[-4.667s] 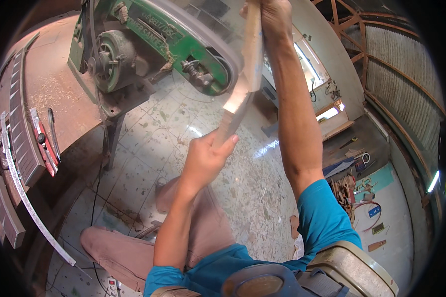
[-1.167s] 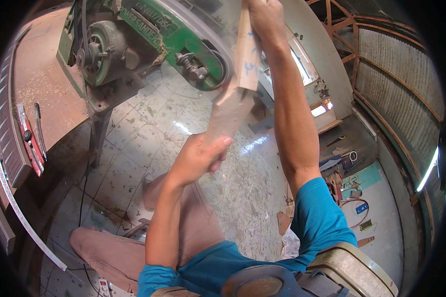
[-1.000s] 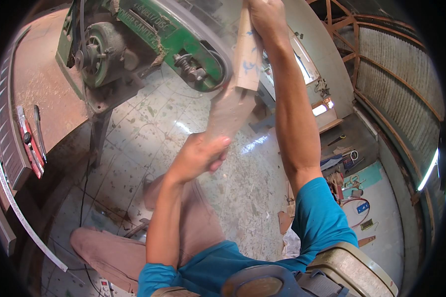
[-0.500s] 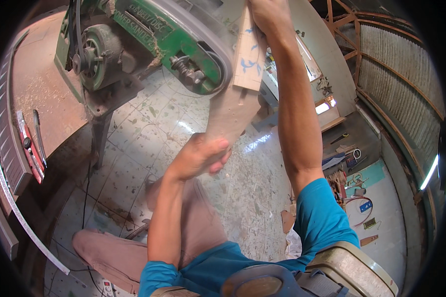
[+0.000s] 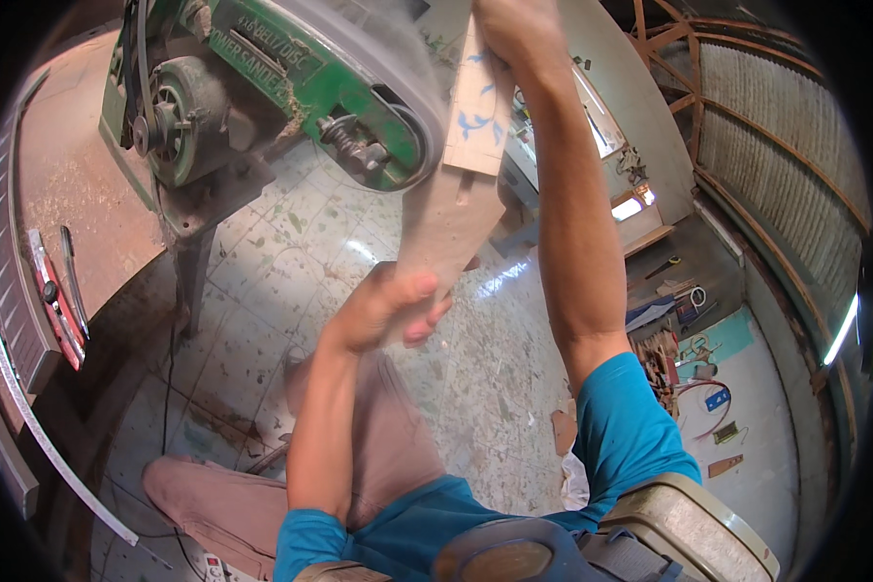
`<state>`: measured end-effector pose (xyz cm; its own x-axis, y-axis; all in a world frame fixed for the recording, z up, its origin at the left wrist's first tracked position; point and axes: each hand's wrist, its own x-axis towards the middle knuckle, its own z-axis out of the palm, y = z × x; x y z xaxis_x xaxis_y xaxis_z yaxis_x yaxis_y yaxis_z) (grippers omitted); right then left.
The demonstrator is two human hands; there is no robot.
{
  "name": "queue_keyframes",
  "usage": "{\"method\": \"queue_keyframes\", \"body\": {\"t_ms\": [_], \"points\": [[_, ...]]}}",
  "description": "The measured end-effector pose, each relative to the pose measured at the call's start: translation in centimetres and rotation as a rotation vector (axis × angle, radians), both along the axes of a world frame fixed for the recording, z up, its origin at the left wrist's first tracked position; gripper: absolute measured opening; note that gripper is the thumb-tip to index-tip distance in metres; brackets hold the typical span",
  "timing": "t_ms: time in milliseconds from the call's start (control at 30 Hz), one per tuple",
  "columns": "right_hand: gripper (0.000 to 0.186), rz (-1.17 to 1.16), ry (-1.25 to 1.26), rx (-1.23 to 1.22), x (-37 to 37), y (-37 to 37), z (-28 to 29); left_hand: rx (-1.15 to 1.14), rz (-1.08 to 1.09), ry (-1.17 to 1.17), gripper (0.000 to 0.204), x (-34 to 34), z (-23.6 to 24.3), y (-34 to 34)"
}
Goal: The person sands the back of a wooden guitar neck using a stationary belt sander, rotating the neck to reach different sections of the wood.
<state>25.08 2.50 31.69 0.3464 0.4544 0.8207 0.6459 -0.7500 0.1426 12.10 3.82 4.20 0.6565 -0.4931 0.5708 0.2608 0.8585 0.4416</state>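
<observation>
A pale wooden guitar neck (image 5: 475, 121) with blue leaf-like marks on its fretboard runs up the middle of the view. Its wide, plain headstock (image 5: 446, 218) points down toward me. My left hand (image 5: 388, 306) is wrapped round the lower end of the headstock. Higher up, at the top edge, my right hand (image 5: 519, 29) grips the neck, its fingers partly hidden. The neck's left edge lies against or very close to the rounded belt end of a green belt sander (image 5: 359, 136); I cannot tell if they touch.
Left of the sander, a dusty bench (image 5: 87, 194) carries sawdust, a red utility knife (image 5: 58, 306) and a curved metal strip (image 5: 58, 461). Below is a stained tile floor (image 5: 262, 291). Tools and wood scraps (image 5: 664, 364) lie at the right. A power strip (image 5: 213, 565) sits near my leg.
The guitar neck and both hands have shifted slightly left in the view, as has the sander. Both hands keep their hold.
</observation>
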Motion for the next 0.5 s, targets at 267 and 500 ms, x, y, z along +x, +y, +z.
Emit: {"method": "queue_keyframes", "body": {"t_ms": [267, 500], "points": [[0.034, 0.211, 0.333, 0.08, 0.9, 1.1, 0.1, 0.219, 0.374, 0.124, 0.036, -2.9, 0.3, -0.5], [0.037, 0.38, 0.605, 0.319, 1.8, 1.0, -1.5, 0.464, 0.782, 0.188, 0.033, -5.0, 0.5, -1.3]]}}
